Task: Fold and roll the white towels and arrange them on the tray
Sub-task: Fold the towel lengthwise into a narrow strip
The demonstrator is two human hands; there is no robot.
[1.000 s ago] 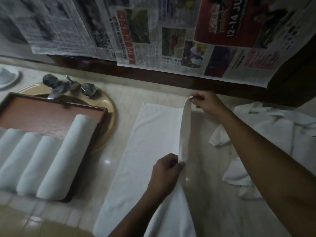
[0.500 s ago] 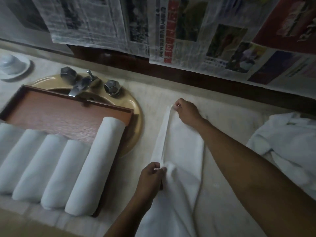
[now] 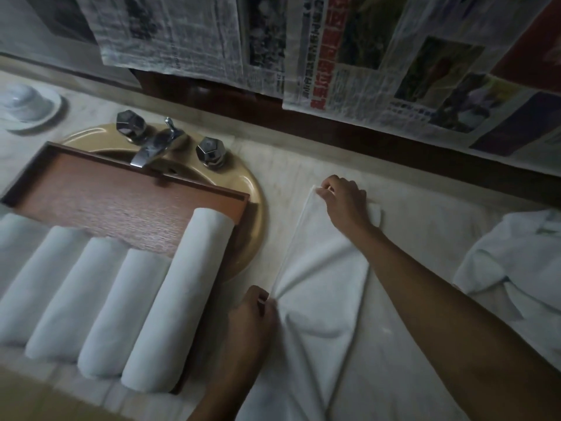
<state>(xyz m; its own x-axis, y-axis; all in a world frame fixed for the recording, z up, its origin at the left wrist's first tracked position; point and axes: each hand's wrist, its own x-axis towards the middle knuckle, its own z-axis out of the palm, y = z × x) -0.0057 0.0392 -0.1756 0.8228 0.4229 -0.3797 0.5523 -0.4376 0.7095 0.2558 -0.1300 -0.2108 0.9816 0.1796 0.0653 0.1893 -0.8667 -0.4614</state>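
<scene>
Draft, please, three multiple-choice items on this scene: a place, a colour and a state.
1. Where does the tray rest? A. across the sink B. on the floor C. on a chair
2. What colour is the sink? A. blue B. tan C. black
3. What is the left hand doing? A. hanging idle B. lying flat and open C. pinching the edge of the towel

Answers: 1 A, its far rim sits just under the faucet; 2 B, the exposed rim is yellowish tan; 3 C, the cloth puckers where it grips.
</scene>
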